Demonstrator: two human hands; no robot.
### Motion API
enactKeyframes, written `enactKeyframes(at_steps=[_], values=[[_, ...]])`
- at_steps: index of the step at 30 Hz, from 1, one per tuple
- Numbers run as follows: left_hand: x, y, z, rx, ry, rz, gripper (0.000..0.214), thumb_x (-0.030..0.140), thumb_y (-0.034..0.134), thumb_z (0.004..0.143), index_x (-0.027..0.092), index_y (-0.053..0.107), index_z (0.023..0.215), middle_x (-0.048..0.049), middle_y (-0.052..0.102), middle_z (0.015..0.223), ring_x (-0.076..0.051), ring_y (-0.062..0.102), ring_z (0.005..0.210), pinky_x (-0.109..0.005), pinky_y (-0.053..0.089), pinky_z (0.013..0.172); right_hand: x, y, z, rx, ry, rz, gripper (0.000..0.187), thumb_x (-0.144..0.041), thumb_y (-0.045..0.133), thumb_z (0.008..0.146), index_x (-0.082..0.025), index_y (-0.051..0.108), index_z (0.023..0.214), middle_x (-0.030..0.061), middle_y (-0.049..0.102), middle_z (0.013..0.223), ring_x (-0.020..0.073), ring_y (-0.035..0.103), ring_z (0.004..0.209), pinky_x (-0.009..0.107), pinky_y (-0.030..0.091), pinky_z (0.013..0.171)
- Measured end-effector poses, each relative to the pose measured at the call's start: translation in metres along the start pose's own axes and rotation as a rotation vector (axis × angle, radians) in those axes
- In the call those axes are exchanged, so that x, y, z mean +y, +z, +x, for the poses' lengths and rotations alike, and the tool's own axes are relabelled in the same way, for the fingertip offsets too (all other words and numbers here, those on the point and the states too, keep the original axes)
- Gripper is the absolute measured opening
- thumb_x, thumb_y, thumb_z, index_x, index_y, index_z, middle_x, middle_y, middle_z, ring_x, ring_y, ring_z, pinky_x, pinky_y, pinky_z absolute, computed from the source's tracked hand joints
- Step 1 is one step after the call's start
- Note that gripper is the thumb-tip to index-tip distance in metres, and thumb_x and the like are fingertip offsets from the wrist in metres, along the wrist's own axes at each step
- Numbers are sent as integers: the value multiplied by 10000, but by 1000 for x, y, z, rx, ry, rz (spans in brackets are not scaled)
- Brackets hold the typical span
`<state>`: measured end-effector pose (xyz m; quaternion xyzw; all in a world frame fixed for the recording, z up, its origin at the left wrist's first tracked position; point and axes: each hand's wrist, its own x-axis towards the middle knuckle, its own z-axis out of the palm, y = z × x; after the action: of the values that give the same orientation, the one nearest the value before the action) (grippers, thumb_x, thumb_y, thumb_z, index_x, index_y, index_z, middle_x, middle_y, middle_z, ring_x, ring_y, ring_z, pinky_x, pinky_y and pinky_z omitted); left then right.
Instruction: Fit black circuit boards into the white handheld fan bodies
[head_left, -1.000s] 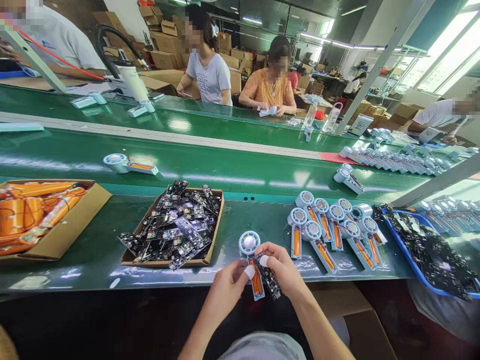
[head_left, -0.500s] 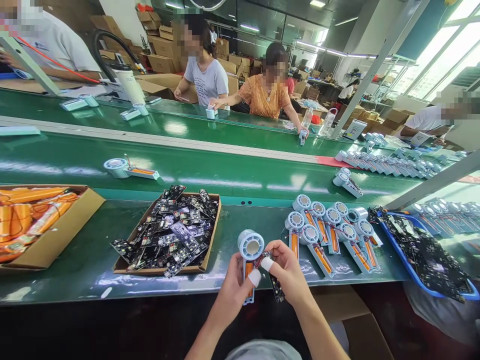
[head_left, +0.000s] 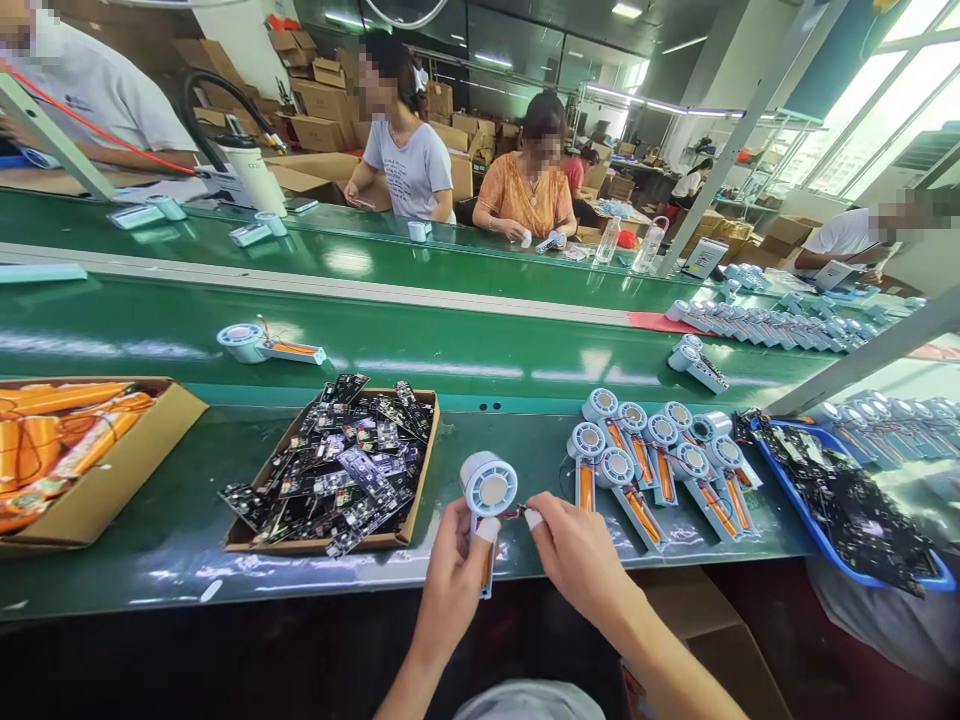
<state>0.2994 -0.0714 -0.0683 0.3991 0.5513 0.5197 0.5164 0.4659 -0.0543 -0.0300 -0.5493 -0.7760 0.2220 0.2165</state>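
My left hand [head_left: 454,560] grips a light-blue handheld fan housing [head_left: 490,484] by its handle, with the round vented head upward. A strip of orange battery shows in the handle under my covered thumb. Thin red and dark wires [head_left: 513,515] run from the housing to my right hand [head_left: 574,545], whose covered thumb and fingertips pinch their end. Whether a circuit board is also under the right fingers is hidden. To the left stands a cardboard tray of black circuit boards [head_left: 352,470]. Right of my hands lie several similar fan housings [head_left: 660,465] with orange batteries.
A carton of orange batteries [head_left: 75,440] stands at far left; a blue tray [head_left: 806,535] of black boards is at right. One fan housing [head_left: 247,342] lies on the green conveyor [head_left: 450,350], another farther right. Co-workers sit across the line. A slanted metal post [head_left: 862,360] rises at right.
The black board hanging below my right hand no longer shows. My right hand has turned and shifted slightly; the fan housing moved a little left. The orange-clad co-worker has drawn both hands in.
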Motion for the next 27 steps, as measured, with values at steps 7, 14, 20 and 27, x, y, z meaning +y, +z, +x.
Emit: enactKeyframes(at_steps=[7, 14, 20, 27], values=[[12, 1, -1, -85, -118, -95, 280, 422, 670, 767, 211, 570, 921, 11, 665, 787, -144, 582, 639, -247, 465, 604, -17, -22, 1, -383, -359, -17, 98, -312, 644, 910, -223, 659, 871, -11, 662, 650, 148, 559, 533, 254, 252, 517], [5, 4, -8, -137, -242, -329, 311, 469, 579, 829, 212, 616, 1000, -1, 681, 829, -192, 654, 784, -292, 518, 708, -1, 15, -2, -414, 45, 734, 516, -515, 461, 1001, -206, 477, 588, -42, 503, 491, 86, 418, 441, 215, 325, 500], [-3, 4, -16, -220, -140, -276, 452, 386, 691, 816, 212, 563, 1214, -79, 687, 1198, -271, 624, 1173, -380, 470, 1021, 5, 37, -15, -236, 179, 958, 604, -727, 435, 938, -215, 403, 617, -75, 377, 465, 67, 279, 433, 218, 229, 445], [-7, 12, -15, -189, -64, -44, 478, 520, 598, 878, 205, 533, 1232, -124, 673, 1234, -288, 618, 1199, -405, 473, 1026, -7, 36, -21, -96, 231, 1006, 560, -673, 465, 954, -215, 392, 640, -86, 356, 490, 61, 263, 449, 209, 232, 444]])
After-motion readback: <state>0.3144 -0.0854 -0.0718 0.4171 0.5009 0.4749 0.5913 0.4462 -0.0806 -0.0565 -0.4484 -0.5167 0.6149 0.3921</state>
